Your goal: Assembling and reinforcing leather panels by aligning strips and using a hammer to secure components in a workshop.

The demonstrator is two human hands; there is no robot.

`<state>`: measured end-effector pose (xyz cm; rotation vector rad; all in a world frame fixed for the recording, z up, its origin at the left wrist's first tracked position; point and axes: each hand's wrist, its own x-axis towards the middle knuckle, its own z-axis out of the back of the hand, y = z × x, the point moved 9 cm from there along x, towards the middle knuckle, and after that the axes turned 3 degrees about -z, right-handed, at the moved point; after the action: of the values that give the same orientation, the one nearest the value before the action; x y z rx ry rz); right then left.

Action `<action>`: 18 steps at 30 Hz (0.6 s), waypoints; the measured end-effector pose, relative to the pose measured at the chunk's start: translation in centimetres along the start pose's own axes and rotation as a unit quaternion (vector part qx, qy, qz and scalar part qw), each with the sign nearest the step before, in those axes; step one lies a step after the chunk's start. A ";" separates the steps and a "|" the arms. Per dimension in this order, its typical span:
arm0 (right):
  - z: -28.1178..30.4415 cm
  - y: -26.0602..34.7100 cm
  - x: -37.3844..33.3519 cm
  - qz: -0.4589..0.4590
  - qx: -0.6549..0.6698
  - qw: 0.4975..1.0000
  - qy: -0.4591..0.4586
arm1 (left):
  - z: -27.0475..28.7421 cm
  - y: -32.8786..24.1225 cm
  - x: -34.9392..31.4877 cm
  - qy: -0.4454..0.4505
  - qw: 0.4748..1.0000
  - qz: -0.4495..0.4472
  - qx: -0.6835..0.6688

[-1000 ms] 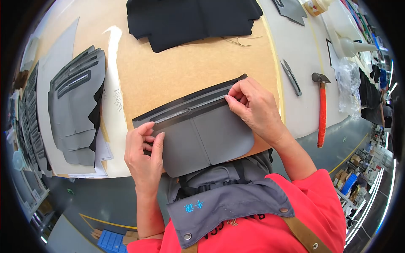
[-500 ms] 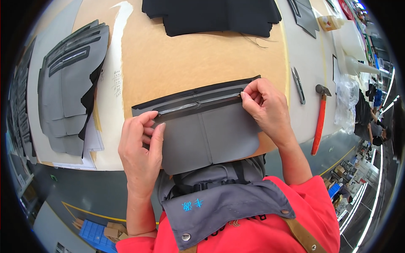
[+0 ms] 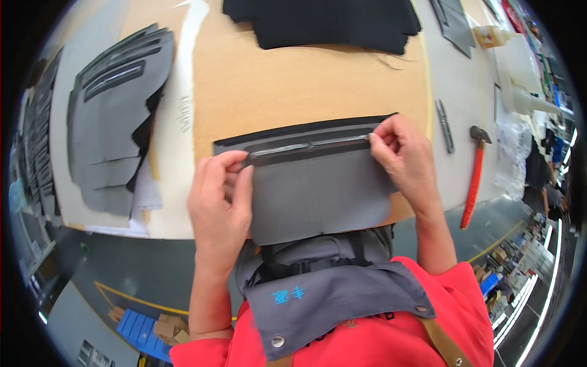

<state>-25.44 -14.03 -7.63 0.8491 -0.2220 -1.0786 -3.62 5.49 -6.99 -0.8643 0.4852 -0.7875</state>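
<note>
Left hand (image 3: 220,202), right hand (image 3: 403,159) pinching grey panel (image 3: 318,189), tan worktop (image 3: 293,85)

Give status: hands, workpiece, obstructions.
Left hand and right hand pinching opposite ends of the grey fabric panel. Panel flat on brown board, near edge overhanging. Hammer off right, clear.

Bare tan board (image 3: 306,85) in the upper centre of the frame: open room above the grey panel (image 3: 318,189), bounded at the top by a black fabric stack (image 3: 330,21). Left side blocked by a pile of grey cut pieces (image 3: 116,116). Right of the right hand (image 3: 403,165): a narrow lane, then a metal tool (image 3: 444,125) and an orange-handled hammer (image 3: 474,177) lying close together. Left hand (image 3: 220,202) covers the panel's lower left corner. Far right edge crowded with clear plastic (image 3: 510,159).
</note>
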 end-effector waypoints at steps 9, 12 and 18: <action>0.1 -0.9 0.0 -0.024 0.025 0.999 0.003 | -0.1 -0.5 0.9 0.006 0.999 0.045 0.016; -0.4 -0.9 0.1 -0.021 0.031 0.999 0.007 | -0.1 -0.6 1.1 -0.010 0.997 0.029 0.072; -0.3 -0.6 0.0 -0.006 0.045 0.999 0.011 | -0.4 -1.2 1.1 -0.020 0.992 0.009 0.126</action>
<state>-25.66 -14.02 -8.31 0.9430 -0.2485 -1.0762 -3.67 3.97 -6.28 -0.6390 0.3482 -0.7952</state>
